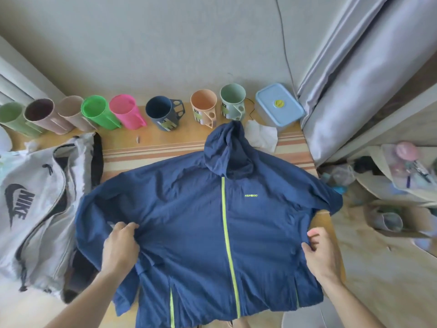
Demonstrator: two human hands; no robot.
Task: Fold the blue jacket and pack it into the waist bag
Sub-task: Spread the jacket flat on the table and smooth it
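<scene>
Blue jacket point(189, 209): spread front-up on bench point(146, 150)
Left hand point(120, 247): fingers pinching jacket's side
Right hand point(319, 252): fingers pinching opposite side

Both arms reach forward; the left hand point(120, 247) and the right hand point(319, 254) each pinch cloth with curled fingers.

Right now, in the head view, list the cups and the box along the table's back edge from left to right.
light green cup → dark brown cup → beige cup → bright green cup → pink cup → navy mug → peach mug → sage mug → blue-lidded box
</scene>
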